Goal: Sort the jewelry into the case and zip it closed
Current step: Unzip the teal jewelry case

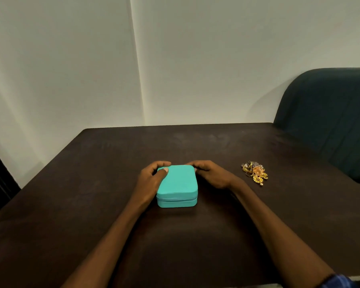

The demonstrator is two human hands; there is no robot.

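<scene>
Dark table (92,204): both hands' fingers (161,163) curl round the closed case (178,181), tips hidden behind it.

We see a dim, warm-toned room, the pale wall (195,59) lit most brightly low at centre and falling to grey toward the upper corners. The dark table (195,235) takes a faint dull sheen along its far edge; soft shadows pool beneath the teal case (178,183) and both forearms. Wide-angle bending curves the wall seam and table edges. Detail is soft, the jewelry (254,173) smeared.
</scene>
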